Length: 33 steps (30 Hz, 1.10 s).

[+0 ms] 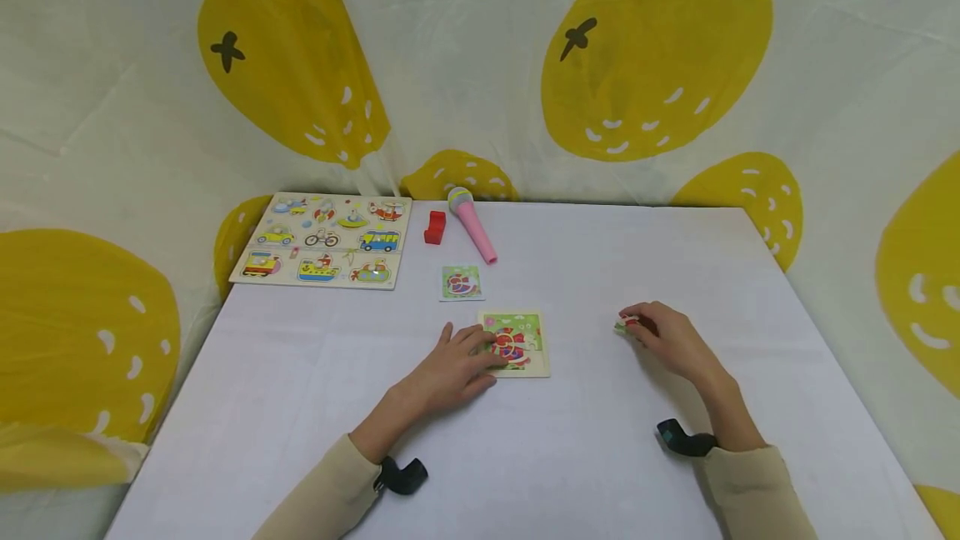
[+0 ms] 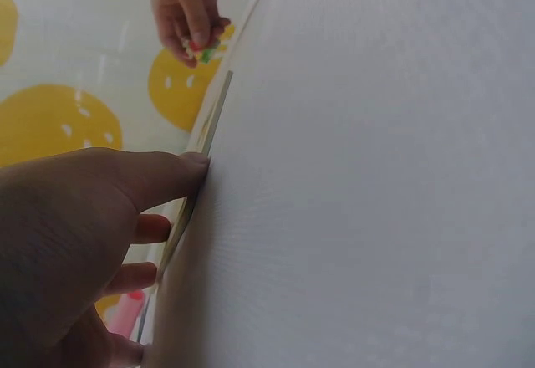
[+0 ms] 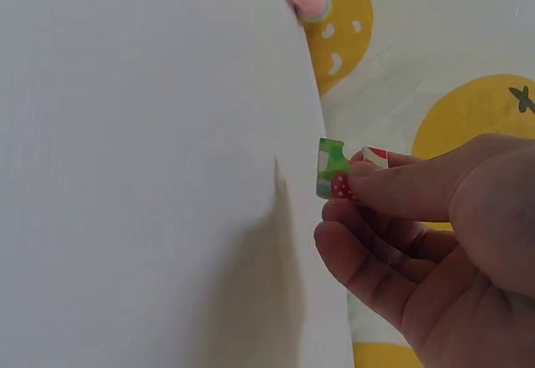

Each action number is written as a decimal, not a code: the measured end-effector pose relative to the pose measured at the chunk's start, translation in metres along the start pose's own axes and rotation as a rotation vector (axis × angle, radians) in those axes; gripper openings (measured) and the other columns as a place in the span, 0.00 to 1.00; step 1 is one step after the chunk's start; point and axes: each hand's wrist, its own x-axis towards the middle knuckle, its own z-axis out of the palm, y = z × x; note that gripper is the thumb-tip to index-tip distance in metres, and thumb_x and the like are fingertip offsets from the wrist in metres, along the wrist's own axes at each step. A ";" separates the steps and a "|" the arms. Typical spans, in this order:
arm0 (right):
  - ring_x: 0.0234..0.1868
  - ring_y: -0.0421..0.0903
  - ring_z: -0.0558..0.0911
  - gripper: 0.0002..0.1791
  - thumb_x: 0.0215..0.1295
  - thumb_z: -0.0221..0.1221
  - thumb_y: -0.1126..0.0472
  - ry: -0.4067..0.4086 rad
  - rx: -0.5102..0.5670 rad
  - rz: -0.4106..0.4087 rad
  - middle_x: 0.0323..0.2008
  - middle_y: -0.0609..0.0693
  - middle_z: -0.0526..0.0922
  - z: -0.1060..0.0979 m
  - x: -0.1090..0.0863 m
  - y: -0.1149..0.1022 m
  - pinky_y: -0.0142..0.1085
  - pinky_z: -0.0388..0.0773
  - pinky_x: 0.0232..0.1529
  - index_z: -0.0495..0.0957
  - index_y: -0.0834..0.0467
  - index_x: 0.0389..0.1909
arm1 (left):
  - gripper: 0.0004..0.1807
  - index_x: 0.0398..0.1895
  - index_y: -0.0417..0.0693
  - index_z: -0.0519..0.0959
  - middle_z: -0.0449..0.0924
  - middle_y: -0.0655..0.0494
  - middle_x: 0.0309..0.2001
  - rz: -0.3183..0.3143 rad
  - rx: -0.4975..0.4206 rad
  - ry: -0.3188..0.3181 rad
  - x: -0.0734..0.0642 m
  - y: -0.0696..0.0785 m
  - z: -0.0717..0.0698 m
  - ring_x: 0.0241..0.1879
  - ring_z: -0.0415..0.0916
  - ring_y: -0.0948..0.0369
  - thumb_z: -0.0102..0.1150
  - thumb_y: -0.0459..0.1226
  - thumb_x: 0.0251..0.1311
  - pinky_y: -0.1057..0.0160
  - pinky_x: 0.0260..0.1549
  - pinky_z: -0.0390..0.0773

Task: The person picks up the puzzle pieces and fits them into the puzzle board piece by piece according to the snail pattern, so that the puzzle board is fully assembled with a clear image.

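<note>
A small square jigsaw puzzle board [image 1: 533, 343], with a green and red picture in a pale wooden frame, lies on the white table. My left hand [image 1: 455, 367] rests on its left side with fingers spread; the left wrist view has the thumb [image 2: 171, 174] against the board's edge. To the right of the board, my right hand [image 1: 669, 340] pinches a puzzle piece [image 3: 333, 167] between thumb and fingers, above the table. The piece is green with a red, white-dotted patch, partly covered by the thumb. Just behind the board lies a small square picture card [image 1: 461, 282] with a similar design.
At the back left lies a wooden vehicle puzzle board [image 1: 321, 240]. Right of it are a red block [image 1: 435, 227] and a pink toy microphone [image 1: 476, 228]. A white curtain with yellow fruit prints [image 1: 660, 57] hangs behind the table [image 1: 592, 457].
</note>
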 end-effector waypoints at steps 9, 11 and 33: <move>0.31 0.39 0.77 0.13 0.63 0.67 0.65 -0.016 0.109 -0.019 0.33 0.50 0.82 0.015 0.012 -0.025 0.26 0.77 0.29 0.76 0.62 0.45 | 0.19 0.62 0.65 0.79 0.69 0.56 0.69 -0.005 -0.002 -0.014 0.001 -0.002 0.000 0.74 0.60 0.52 0.57 0.48 0.70 0.30 0.71 0.55; 0.30 0.39 0.76 0.12 0.63 0.67 0.64 -0.032 0.117 -0.033 0.31 0.49 0.81 0.020 0.014 -0.031 0.27 0.77 0.28 0.77 0.61 0.45 | 0.19 0.63 0.65 0.78 0.69 0.57 0.69 -0.009 -0.007 -0.020 0.001 -0.002 0.000 0.74 0.59 0.52 0.57 0.48 0.70 0.31 0.72 0.54; 0.32 0.34 0.76 0.10 0.67 0.63 0.64 -0.257 0.176 -0.212 0.31 0.45 0.82 0.059 0.029 -0.081 0.28 0.78 0.36 0.78 0.61 0.47 | 0.19 0.62 0.65 0.79 0.69 0.57 0.70 -0.021 -0.013 -0.034 0.003 -0.004 0.001 0.75 0.59 0.52 0.57 0.49 0.70 0.31 0.72 0.54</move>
